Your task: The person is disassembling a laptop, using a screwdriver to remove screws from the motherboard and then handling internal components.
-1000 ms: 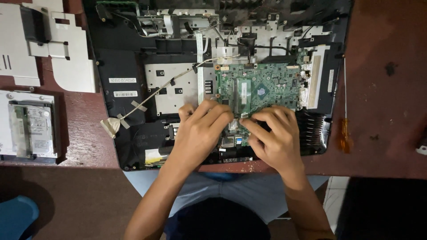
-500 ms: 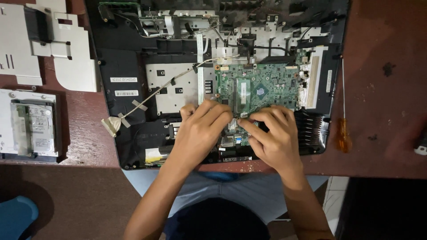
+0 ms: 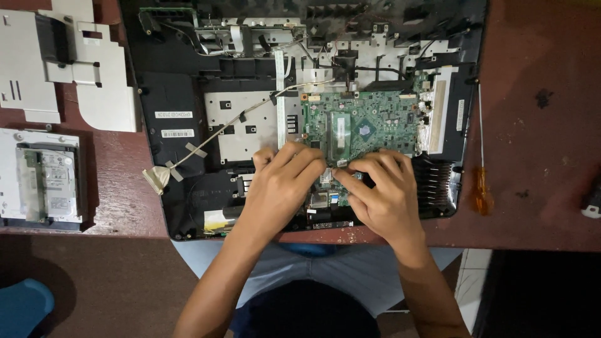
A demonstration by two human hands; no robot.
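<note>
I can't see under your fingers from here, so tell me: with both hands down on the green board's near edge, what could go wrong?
1. Both hands, left hand and right hand, hide the near edge of the green circuit board; small connectors there could get bent or strained unseen.
2. The loose flat ribbon cable lies across the open chassis and might snag.
3. The orange-handled screwdriver lies near the table edge; a bump might knock it off.

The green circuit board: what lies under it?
The green circuit board sits inside the opened black laptop chassis, whose frame shows around it. Both hands, left and right, cover its near edge, hiding whatever lies there.
</note>
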